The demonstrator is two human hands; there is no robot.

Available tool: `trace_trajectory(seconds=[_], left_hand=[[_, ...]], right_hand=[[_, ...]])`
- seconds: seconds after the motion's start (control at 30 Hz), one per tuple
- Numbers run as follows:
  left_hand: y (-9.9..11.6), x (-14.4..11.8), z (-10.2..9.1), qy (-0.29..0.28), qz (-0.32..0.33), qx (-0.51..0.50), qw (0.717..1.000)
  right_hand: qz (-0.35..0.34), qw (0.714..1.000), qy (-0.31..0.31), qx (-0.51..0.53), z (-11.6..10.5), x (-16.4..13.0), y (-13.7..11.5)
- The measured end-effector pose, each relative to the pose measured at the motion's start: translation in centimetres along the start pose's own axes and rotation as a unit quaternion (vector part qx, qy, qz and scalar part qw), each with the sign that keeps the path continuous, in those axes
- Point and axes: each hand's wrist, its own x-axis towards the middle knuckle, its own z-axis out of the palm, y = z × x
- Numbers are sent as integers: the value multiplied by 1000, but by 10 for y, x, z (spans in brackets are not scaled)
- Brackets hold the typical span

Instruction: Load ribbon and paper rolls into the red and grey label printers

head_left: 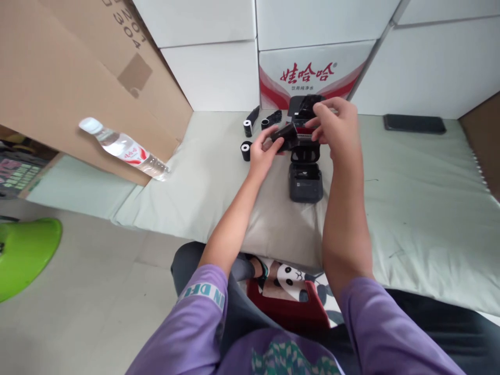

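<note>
Black roll (284,136) sits pinched between your left hand (261,153) and right hand (335,125), held above the dark printer (305,182) on the mat (410,198); spare rolls (246,151) lie at 9 o'clock

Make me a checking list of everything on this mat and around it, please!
Surface: pale green mat, soft and a bit creased.
Job's things: dark grey printer lies on the mat under the hands; a black part is held above it.
Clutter: two small paper rolls at the left of the printer, more black parts behind them, a dark phone far right, a water bottle on the left.
Grippers: left hand grips the black part; right hand pinches it from the other end.
Cables: nothing seen.
Surroundings: white boxes behind, one red-printed box, brown cardboard left, green stool.
</note>
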Motion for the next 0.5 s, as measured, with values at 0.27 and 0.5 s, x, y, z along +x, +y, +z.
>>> trace_trajectory(seconds=[0.27, 0.5], left_hand=[[32, 72, -71, 106, 70, 186, 974], [7, 91, -103, 63, 38, 289, 955]], right_hand=[[10, 993, 90, 78, -2, 16, 14], [-17, 994, 102, 34, -12, 22, 24]])
